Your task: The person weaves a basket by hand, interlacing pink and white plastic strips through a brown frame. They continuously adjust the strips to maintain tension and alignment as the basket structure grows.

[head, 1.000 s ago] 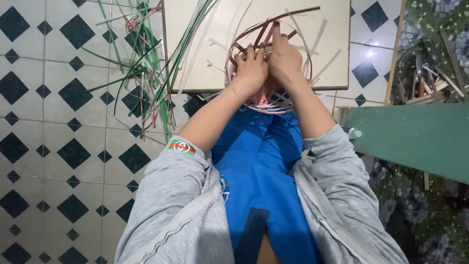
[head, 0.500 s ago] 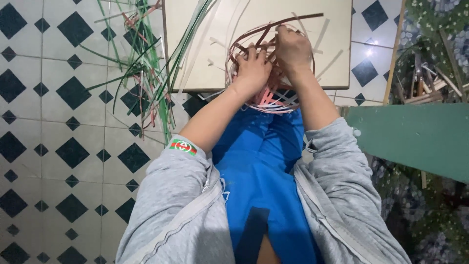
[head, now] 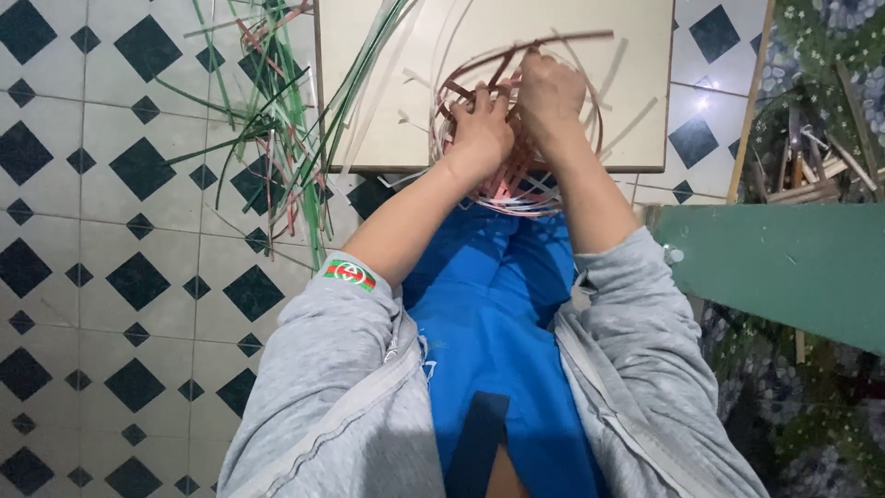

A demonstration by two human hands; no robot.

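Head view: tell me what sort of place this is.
Likely a home craft workspace for basket weaving: a half-woven pinkish round basket in both hands, loose green and red strips on the diamond-patterned tile floor, a pale square board.

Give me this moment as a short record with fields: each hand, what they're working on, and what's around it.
left hand: left hand on the near rim of a small woven basket, fingers curled into the strips
right hand: right hand at the basket's top, grip closed on a brown strip
basket: half-woven, pinkish and brown strips, loose ends sticking out
surface: pale board under the basket
left of board: green strips lying loose on a tiled floor, white with dark diamonds
right: green panel
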